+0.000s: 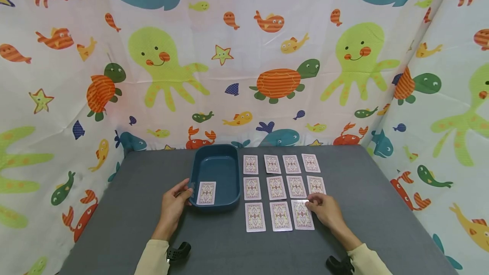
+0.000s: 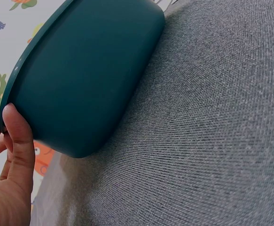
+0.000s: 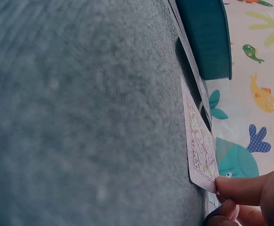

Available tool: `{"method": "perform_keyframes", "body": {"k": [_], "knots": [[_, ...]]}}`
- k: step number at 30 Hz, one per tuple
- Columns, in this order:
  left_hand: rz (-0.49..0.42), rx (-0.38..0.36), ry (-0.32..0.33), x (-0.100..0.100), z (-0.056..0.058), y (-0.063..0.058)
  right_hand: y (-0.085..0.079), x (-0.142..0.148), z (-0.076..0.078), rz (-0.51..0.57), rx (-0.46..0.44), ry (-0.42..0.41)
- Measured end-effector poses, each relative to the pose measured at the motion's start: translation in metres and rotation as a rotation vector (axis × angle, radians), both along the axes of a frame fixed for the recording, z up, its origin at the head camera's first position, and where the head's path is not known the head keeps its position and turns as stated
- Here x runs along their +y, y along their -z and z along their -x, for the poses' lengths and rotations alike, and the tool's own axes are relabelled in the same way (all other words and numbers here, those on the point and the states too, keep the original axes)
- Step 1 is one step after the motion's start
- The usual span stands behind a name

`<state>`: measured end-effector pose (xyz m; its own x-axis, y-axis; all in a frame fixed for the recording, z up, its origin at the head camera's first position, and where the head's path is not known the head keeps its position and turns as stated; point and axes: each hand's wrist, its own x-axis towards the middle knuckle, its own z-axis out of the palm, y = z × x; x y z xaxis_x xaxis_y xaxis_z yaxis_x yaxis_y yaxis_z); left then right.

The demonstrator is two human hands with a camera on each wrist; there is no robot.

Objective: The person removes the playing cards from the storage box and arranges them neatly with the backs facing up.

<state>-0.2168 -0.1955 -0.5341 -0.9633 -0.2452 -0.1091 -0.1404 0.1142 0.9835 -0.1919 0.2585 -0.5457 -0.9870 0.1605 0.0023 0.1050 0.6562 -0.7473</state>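
A dark teal plastic tray [image 1: 220,168] stands on the grey table, with one patterned playing card [image 1: 206,193] lying face down at its near left corner. My left hand [image 1: 172,208] grips the tray's left rim near that corner; in the left wrist view the thumb [image 2: 18,125] presses the outer wall. Over on the right, my right hand [image 1: 327,211] pinches the upper right corner of a face-down card [image 1: 303,216] at the right end of the front row. The right wrist view shows this card [image 3: 200,141] tilted, its corner between thumb and fingers.
Several other face-down cards [image 1: 276,187] lie in three rows right of the tray. Grey cloth [image 1: 237,251] covers the table. A white curtain [image 1: 244,79] with sea animals rises behind and at both sides. Each wrist wears a black device [image 1: 178,251].
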Motion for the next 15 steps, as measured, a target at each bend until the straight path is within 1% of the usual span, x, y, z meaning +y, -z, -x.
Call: {"method": "perform_keyframes", "body": {"k": [6,11,15], "knots": [[0.0,0.001,-0.004,-0.0005,-0.001,0.0002,-0.0001,-0.0013,0.0007,-0.021,-0.008,0.001],[-0.007,-0.003,-0.007,0.0001,-0.0007,0.0001,0.001,-0.0007,0.0003,-0.041,0.006,-0.001],[-0.005,-0.005,-0.002,-0.0001,-0.0006,0.0008,0.0019,-0.0002,-0.0011,-0.036,0.02,0.0]]}}
